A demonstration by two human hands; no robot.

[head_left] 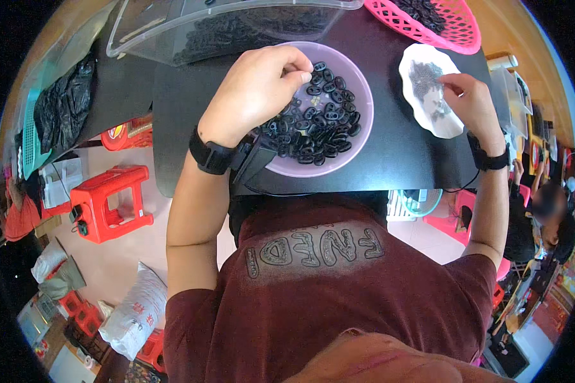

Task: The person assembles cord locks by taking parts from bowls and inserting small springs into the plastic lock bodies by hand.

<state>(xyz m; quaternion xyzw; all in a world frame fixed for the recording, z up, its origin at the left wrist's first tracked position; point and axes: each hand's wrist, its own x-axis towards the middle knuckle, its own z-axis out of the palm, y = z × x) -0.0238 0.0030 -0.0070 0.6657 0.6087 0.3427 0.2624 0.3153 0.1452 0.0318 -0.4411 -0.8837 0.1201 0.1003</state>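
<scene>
My left hand [252, 92] hangs over the left side of a round purple bowl [364, 118], thumb and forefinger pinched together. Black oval pieces with two holes [331, 116] lie heaped in the bowl. One of them shows right beside the left fingertips, but whether they grip it is unclear. To the right, my right hand [474, 105] reaches over a white wavy-edged dish [413, 105]. Tiny dark grey bits [426, 78] are spread in that dish. The right thumb and forefinger are closed at its edge; anything between them is too small to make out.
Behind the bowl stands a clear plastic bin [172, 41] with many dark pieces. A pink lattice basket [463, 38] with black pieces sits at the far right of the dark table [191, 140]. On the floor at left are a red stool [112, 198] and a white sack [134, 313].
</scene>
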